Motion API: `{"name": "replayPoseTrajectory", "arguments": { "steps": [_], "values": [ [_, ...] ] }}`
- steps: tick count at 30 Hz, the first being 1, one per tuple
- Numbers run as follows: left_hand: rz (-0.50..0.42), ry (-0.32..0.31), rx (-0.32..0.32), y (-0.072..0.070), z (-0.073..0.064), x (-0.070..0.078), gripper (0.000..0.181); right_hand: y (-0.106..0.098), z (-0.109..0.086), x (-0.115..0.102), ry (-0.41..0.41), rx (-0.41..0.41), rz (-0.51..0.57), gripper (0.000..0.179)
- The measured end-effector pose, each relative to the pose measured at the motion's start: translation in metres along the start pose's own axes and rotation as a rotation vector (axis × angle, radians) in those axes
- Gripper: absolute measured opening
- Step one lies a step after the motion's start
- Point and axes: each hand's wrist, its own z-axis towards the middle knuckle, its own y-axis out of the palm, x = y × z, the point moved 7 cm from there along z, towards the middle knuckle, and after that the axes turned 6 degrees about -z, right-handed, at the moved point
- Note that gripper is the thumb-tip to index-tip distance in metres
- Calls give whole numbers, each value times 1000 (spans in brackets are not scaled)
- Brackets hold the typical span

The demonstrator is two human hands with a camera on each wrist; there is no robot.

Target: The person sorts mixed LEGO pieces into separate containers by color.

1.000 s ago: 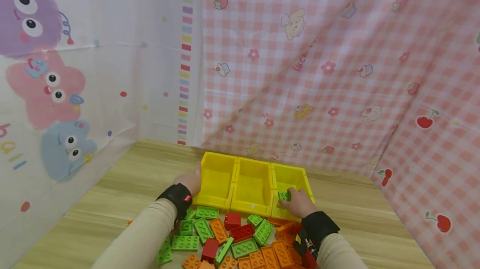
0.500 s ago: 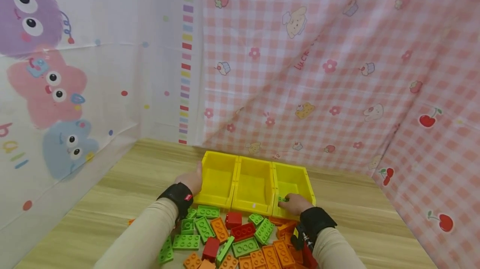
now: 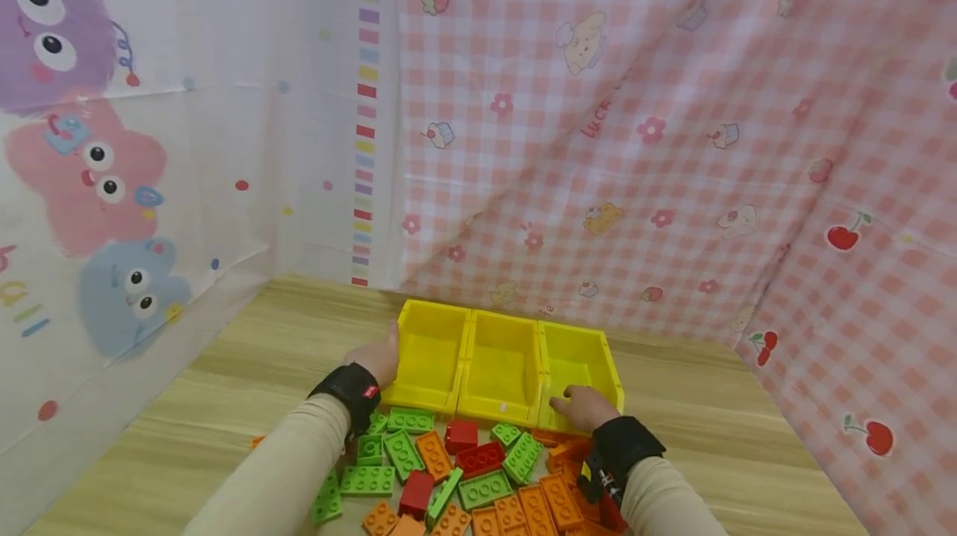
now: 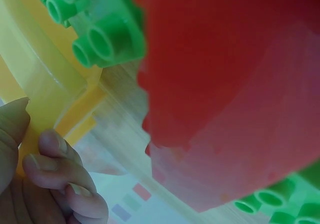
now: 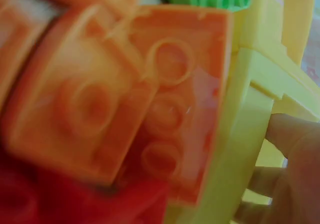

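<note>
Three yellow bins (image 3: pixel 499 370) side by side: left hand (image 3: pixel 374 360) has its fingers pinching their left-end wall, right hand (image 3: pixel 586 407) is kinda loosely open over the rightmost, no hold visible. Toy bricks (image 3: pixel 479 459) are scattered right in front of the bins.

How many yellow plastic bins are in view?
3, side by side in a row: the left bin by the left hand, the middle bin, and the right bin by the right hand. None seems hidden.

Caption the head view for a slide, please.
Left hand holding one yellow bin, right hand at another, interlocking toy bricks in front.
</note>
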Motion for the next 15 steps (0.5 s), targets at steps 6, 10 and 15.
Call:
{"name": "replayPoseTrajectory", "arguments": {
  "steps": [6,10,15],
  "values": [
    [-24,8,-17,4,5,-1,63,-18,-31,9,-49,110,-5,39],
    [-51,1,-38,5,8,-5,66,-29,-65,18,-113,132,-15,33],
    [-80,29,-81,5,9,0,67,-24,-117,47,-104,64,2,34]
  ]
}}
